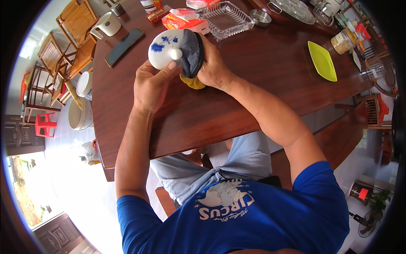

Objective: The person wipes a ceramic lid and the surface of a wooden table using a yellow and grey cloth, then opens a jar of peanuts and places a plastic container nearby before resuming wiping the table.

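Note:
A round white porcelain lid [165, 47] with blue painted motifs and a white knob is tilted up above the table. My left hand [151, 84] grips its lower edge, the thumb lying beside the knob. Over the lid's right side lies a dark grey cloth [191, 52] with a black border. My right hand [214, 65] presses this cloth around the lid's right rim, most of its fingers hidden behind. A mustard-yellow cloth part [192, 82] hangs below the grey one; whether both are one piece I cannot tell.
Across the dark wooden table [253, 63] are a smartphone [124, 47], a white mug [108, 24], a red-and-white tissue pack [184, 19], a ribbed glass tray [226, 19], a small metal bowl [260, 17], a yellow-green plate [322, 61] and a jar [343, 42]. Wooden chairs [77, 38] stand at left.

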### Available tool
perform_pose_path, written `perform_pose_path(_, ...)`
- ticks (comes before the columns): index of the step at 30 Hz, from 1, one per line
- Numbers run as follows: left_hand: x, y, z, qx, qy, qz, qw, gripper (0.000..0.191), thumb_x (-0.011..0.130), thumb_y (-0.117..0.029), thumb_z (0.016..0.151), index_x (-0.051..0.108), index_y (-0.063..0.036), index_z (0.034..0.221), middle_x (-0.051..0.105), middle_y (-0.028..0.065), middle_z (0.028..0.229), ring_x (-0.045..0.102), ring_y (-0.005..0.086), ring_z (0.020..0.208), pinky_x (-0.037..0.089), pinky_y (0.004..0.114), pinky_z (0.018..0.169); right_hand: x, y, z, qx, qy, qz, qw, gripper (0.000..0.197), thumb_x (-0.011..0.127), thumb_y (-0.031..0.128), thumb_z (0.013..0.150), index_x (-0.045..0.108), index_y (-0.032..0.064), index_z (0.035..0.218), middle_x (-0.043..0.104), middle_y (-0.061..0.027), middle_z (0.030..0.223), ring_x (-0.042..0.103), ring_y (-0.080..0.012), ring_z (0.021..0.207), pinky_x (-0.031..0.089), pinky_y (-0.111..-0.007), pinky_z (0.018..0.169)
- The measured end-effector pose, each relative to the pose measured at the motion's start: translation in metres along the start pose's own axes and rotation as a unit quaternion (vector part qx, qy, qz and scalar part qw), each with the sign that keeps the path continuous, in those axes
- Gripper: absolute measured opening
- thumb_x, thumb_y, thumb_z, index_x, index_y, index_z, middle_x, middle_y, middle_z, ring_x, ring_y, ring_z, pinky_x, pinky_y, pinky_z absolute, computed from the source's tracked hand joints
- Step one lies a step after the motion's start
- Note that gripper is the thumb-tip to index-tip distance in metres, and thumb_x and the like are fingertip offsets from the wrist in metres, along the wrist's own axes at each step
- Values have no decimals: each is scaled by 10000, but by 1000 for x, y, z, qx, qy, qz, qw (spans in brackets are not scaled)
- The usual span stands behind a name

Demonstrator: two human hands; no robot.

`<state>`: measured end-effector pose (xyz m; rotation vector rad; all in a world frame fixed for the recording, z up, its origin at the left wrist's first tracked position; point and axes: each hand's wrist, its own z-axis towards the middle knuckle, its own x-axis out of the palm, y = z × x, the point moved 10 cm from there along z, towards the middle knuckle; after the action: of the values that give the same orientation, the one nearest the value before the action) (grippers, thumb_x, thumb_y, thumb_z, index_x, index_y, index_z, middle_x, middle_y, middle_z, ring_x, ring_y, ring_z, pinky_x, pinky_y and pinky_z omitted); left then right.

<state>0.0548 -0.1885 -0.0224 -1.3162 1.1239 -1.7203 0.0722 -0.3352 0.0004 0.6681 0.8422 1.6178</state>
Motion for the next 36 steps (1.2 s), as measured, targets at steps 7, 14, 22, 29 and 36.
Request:
perform_pose_path(7,18,-12,-3,-79,82,-49,992,326,662,-170,1030,578,45,1261,721,175,1095,737,248,922,623,368,655,-3,2,2,13,25,-51,998,186,710,54,929,689,-30,1094,756,-97,959,691,-135,893,568,-331,820)
perform_pose_path(14,-1,6,2,-21,-53,-32,998,350,509,-241,1123,567,52,1306,688,144,1200,690,207,1056,563,362,935,6,-5,-8,59,-36,53,996,251,656,57,970,614,-26,1203,719,-94,1100,674,-150,1020,562,-332,897)
perform_pose_path(22,-2,10,2,-14,-38,-89,995,279,604,-225,1086,606,-13,1268,707,96,1191,682,192,1075,551,408,969,19,7,-6,-14,32,-23,999,531,731,60,924,442,-35,1360,668,-169,1209,664,-197,1111,536,-357,970)
perform_pose_path(29,-1,13,3,-27,4,-122,992,360,511,-204,1116,555,21,1394,686,148,1300,679,251,1182,552,449,1037,3,31,4,-97,7,-82,992,398,733,127,939,559,-36,1258,731,-164,1008,725,-208,976,569,-346,831)
perform_pose_path(36,15,17,4,-54,82,-110,989,433,518,-258,1110,500,4,1456,644,183,1365,686,328,1193,608,537,973,-20,-31,0,166,-7,203,965,178,648,59,990,686,22,1160,730,-26,982,697,-117,855,583,-296,749)
